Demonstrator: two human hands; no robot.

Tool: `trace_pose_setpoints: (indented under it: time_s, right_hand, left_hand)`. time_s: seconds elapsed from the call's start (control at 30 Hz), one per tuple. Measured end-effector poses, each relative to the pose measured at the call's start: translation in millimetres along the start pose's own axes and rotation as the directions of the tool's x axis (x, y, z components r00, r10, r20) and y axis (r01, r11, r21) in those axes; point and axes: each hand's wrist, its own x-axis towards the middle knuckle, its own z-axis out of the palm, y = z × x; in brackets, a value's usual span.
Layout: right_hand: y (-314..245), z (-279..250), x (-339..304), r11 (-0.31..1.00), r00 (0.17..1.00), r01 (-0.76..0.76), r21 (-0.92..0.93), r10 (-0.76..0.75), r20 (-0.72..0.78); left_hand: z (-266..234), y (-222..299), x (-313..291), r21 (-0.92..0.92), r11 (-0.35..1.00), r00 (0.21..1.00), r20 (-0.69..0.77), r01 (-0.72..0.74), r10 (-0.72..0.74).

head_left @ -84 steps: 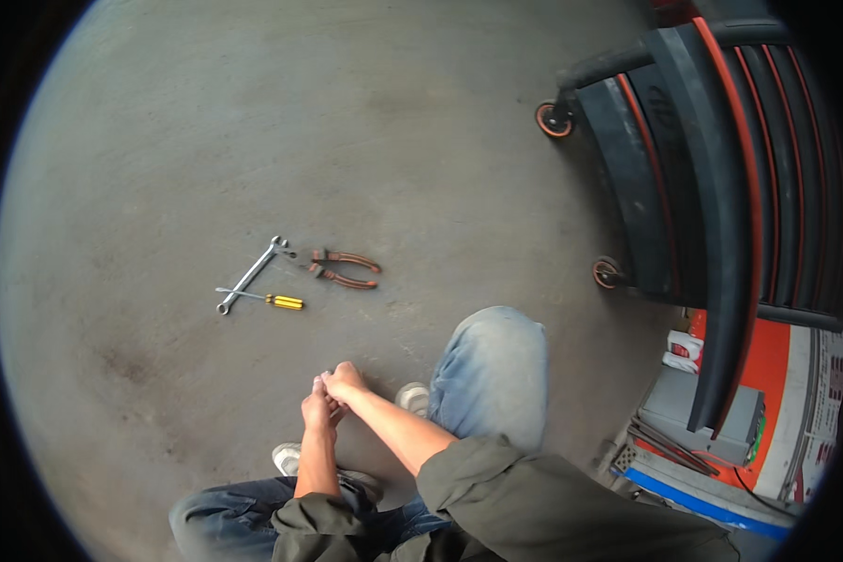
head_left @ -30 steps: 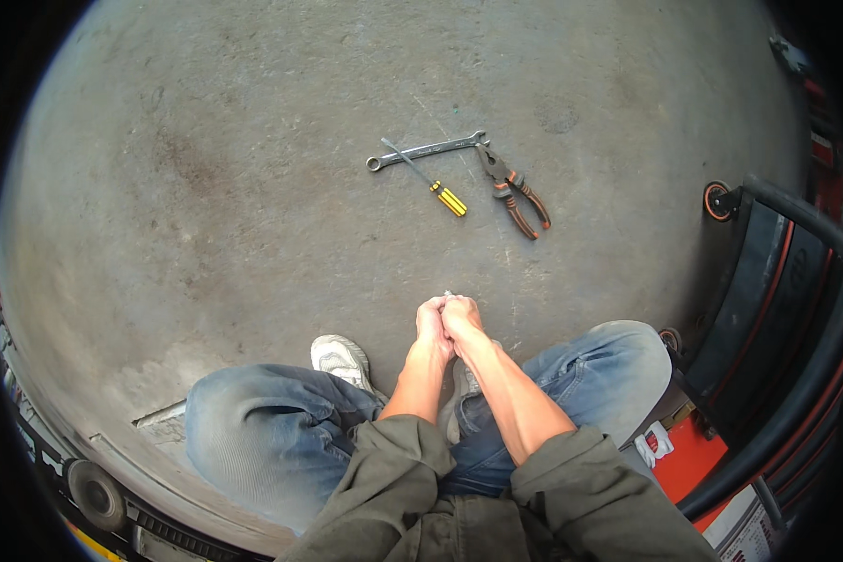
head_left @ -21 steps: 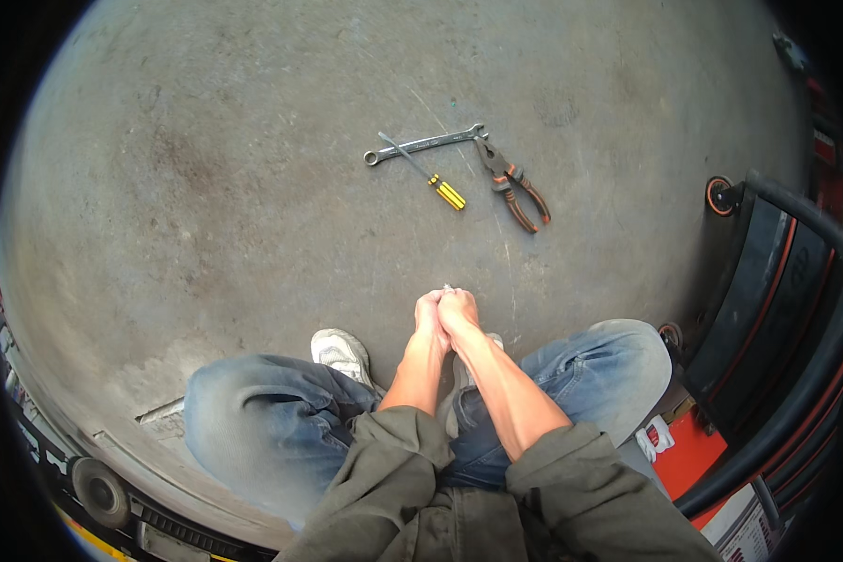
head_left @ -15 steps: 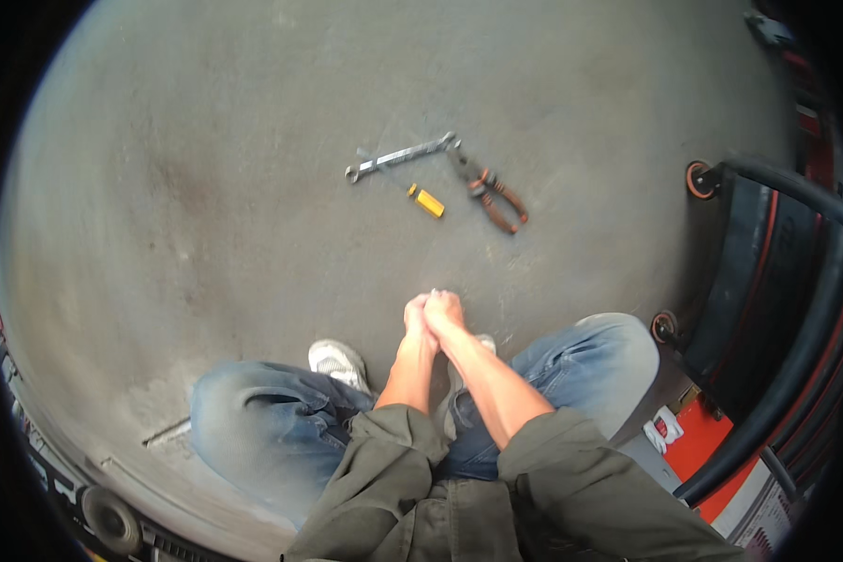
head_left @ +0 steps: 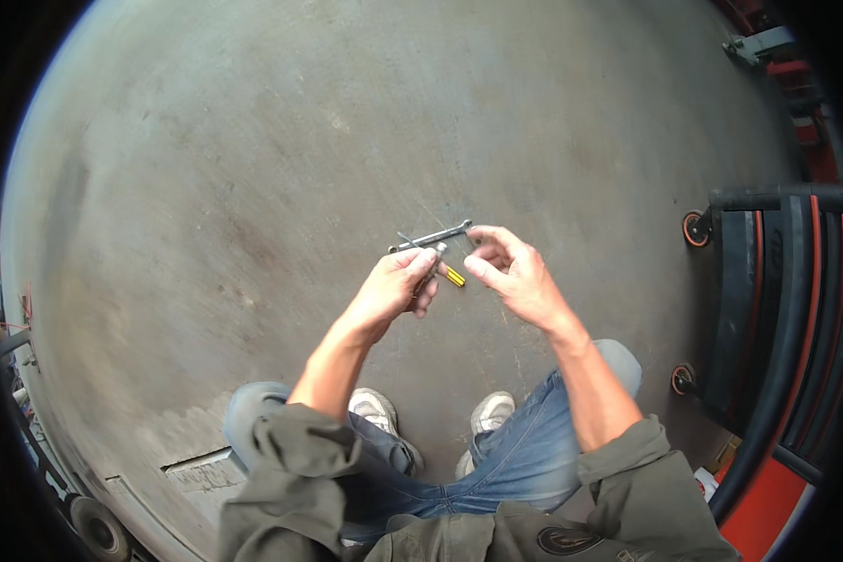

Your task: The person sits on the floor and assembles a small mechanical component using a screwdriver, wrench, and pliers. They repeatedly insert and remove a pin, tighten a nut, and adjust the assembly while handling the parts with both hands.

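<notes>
My left hand reaches forward over the concrete floor, fingers closed on a small grey metal piece that sticks out past the fingertips. My right hand hovers just right of it with thumb and fingers apart and nothing visible in them. On the floor beyond the hands lie a silver wrench and a screwdriver with a yellow handle, both partly covered by my fingers. The pliers seen earlier are hidden behind my right hand.
A black and red wheeled cart stands at the right, with castors toward me. My knees in jeans and white shoes are below the hands. A metal floor plate and a small wheel sit at lower left.
My hands were clasped together near my knees; now they are apart and stretched out over the tools, the left one closed on a small metal piece.
</notes>
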Motion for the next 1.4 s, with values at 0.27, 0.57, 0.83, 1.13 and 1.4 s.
trace_pose_setpoints:
  time_s: [0.27,0.57,0.83,1.13,1.4]
  right_hand:
    - [-55.4,-4.0,-20.8,0.968,0.979,0.204,0.148,-0.203,-0.022]
    - [-52.6,0.8,-44.8,0.782,0.744,0.577,-0.233,-0.622,-0.245]
    - [-58.4,7.9,-55.4,0.819,0.755,0.526,-0.227,-0.573,-0.319]
    - [-64.9,7.5,-56.4,0.971,0.963,0.219,0.092,-0.2,-0.179]
    - [-58.0,10.3,-49.7,0.802,0.736,0.555,-0.219,-0.597,-0.32]
  left_hand:
    - [16.6,68.2,-51.5,-0.198,0.978,0.997,-0.051,-0.07,0.061]
    - [41.7,48.0,-47.8,-0.517,0.853,0.997,0.0,-0.064,0.075]
    - [59.3,40.7,-57.4,-0.487,0.84,0.968,-0.184,-0.24,0.17]
    - [58.2,39.7,-65.3,-0.247,0.88,0.896,-0.294,-0.406,0.331]
    - [64.4,46.9,-62.8,-0.301,0.858,0.895,-0.304,-0.415,0.327]
